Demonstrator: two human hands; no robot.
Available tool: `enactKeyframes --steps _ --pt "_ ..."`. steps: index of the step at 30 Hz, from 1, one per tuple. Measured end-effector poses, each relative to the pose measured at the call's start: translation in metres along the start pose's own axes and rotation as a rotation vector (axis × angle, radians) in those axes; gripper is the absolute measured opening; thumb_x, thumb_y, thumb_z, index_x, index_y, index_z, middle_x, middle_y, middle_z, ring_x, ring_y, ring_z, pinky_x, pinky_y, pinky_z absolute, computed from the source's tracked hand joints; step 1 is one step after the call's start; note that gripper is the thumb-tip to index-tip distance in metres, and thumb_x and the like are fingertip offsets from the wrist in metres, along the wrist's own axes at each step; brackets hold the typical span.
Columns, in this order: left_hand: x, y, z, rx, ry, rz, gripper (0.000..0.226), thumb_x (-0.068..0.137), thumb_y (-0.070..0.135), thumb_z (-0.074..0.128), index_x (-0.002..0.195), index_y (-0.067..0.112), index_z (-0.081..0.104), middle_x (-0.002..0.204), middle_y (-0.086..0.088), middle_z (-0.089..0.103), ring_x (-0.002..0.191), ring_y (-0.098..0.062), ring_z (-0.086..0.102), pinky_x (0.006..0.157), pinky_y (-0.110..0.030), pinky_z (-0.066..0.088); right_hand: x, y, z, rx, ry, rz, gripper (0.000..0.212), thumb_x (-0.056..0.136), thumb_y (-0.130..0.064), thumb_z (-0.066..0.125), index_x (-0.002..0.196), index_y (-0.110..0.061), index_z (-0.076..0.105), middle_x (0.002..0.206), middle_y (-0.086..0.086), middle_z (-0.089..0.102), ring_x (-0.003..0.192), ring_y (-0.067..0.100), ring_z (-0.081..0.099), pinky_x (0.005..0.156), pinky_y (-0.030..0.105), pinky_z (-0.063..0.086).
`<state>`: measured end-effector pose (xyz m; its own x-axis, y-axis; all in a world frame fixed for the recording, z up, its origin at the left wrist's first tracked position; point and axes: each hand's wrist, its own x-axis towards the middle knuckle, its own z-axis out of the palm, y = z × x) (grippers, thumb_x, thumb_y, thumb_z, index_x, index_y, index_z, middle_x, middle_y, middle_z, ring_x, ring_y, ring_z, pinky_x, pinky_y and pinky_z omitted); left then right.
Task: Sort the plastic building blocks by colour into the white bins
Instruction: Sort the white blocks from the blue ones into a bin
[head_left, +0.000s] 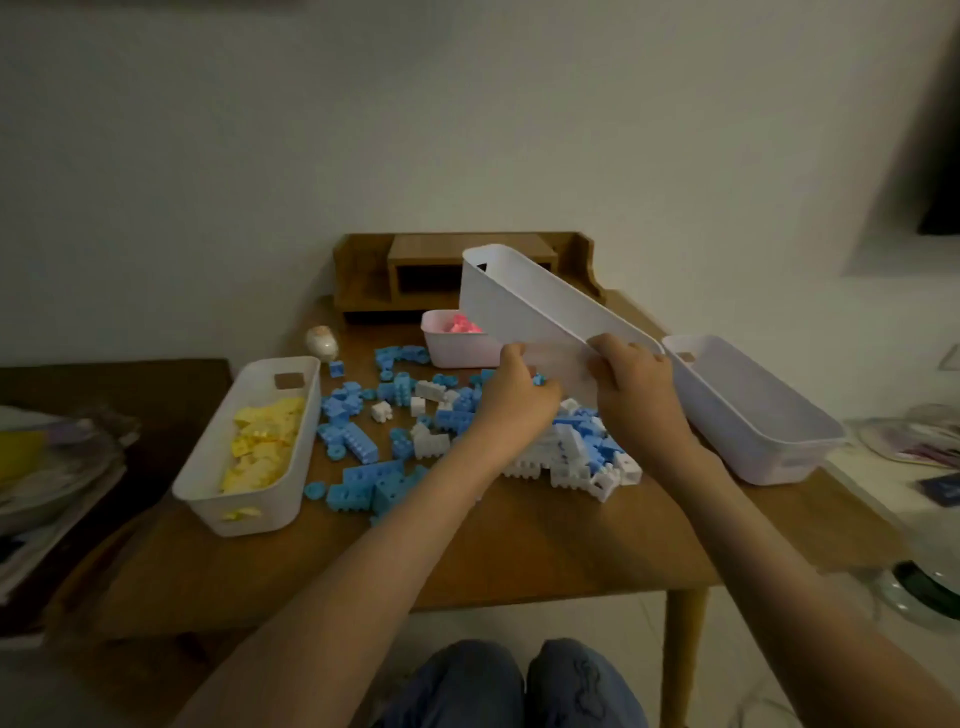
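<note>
1. Sorting is judged part done. Yellow blocks lie in the left bin, pink blocks in the rear bin. Blue blocks and white blocks are scattered, mixed, on the tabletop.
2. A tilted bin is held above the loose pile, its near end low and its far end raised toward the wall. It is clear of the tabletop.
3. Right hand: fingers are curled over the near rim of the tilted bin, gripping it.
4. Left hand: fingers are curled against the bin's near end wall and appear to hold it. The contact is partly hidden by the hand itself.
5. The contents of the tilted bin cannot be seen from this angle.
6. The right bin stands at the tabletop edge, just beside the right hand. No blocks are visible in it.
7. Step in hand, as judged: a bin is being positioned for the blue or the white blocks.
8. Next move, as judged: the bin must be levelled and set down near the pile, clear of the rear bin. One hand must then be freed so that blocks of a single colour can be picked out of the mix.
</note>
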<state>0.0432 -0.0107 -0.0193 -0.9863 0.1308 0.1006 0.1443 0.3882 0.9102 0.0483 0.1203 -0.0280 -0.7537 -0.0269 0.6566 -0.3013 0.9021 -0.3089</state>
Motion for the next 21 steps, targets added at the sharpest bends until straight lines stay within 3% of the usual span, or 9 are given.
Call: enactKeyframes --steps 5,9,11,13,16,18,21 --pt "0.005 -0.014 -0.032 0.0 0.076 -0.059 0.061 0.095 0.026 0.048 0.144 0.016 0.013 0.104 -0.007 0.059 0.082 -0.018 0.056 0.062 -0.025 0.045 0.009 -0.018 0.022 0.042 -0.039 -0.051 0.017 0.097 -0.009 0.04 0.096 -0.012 0.056 0.082 0.006 0.058 0.077 0.023 0.049 0.08 0.031 0.024" --pt "0.01 -0.022 -0.051 0.083 0.143 -0.014 0.079 0.094 0.02 0.053 0.147 0.023 -0.005 0.112 -0.008 0.055 0.071 -0.01 0.053 0.051 -0.018 0.043 0.026 -0.021 0.036 0.037 -0.061 -0.039 0.019 0.096 -0.008 0.041 0.099 -0.012 0.059 0.086 0.012 0.061 0.085 0.029 0.053 0.083 0.031 0.024" --pt "0.014 -0.022 -0.056 0.277 0.226 0.098 0.083 0.096 0.017 0.05 0.147 0.03 -0.014 0.107 -0.005 0.052 0.073 -0.012 0.055 0.054 -0.022 0.047 0.035 -0.018 0.037 0.044 -0.091 -0.033 0.02 0.097 -0.009 0.041 0.104 -0.012 0.06 0.093 0.013 0.062 0.094 0.029 0.052 0.088 0.031 0.025" --pt "0.021 -0.017 -0.06 0.509 0.263 0.19 0.074 0.099 0.018 0.043 0.149 0.032 -0.009 0.096 -0.005 0.055 0.07 -0.015 0.055 0.054 -0.029 0.047 0.043 -0.012 0.036 0.047 -0.106 -0.031 0.021 0.097 -0.01 0.041 0.106 -0.013 0.06 0.099 0.012 0.061 0.1 0.029 0.049 0.095 0.032 0.026" --pt "0.036 -0.01 -0.058 0.626 0.238 0.279 0.07 0.099 0.02 0.041 0.151 0.028 -0.005 0.082 -0.004 0.054 0.06 -0.014 0.049 0.048 -0.028 0.038 0.055 0.001 0.031 0.03 -0.069 -0.027 0.021 0.096 -0.009 0.042 0.104 -0.012 0.062 0.099 0.012 0.061 0.1 0.029 0.05 0.091 0.031 0.028" --pt "0.048 -0.005 -0.052 0.636 0.234 0.336 0.069 0.098 0.018 0.043 0.151 0.023 -0.001 0.084 -0.002 0.05 0.058 -0.01 0.044 0.047 -0.024 0.034 0.067 0.012 0.029 0.009 -0.009 -0.011 0.021 0.095 -0.007 0.044 0.102 -0.01 0.063 0.095 0.014 0.062 0.095 0.031 0.051 0.085 0.029 0.026" --pt "0.072 -0.006 -0.04 0.678 0.216 0.352 0.053 0.096 0.012 0.048 0.141 0.014 0.019 0.099 -0.006 0.056 0.059 -0.008 0.045 0.043 -0.019 0.03 0.083 0.034 0.027 -0.01 0.024 0.072 0.023 0.095 -0.004 0.043 0.104 -0.009 0.063 0.096 0.017 0.062 0.094 0.033 0.051 0.087 0.032 0.027"
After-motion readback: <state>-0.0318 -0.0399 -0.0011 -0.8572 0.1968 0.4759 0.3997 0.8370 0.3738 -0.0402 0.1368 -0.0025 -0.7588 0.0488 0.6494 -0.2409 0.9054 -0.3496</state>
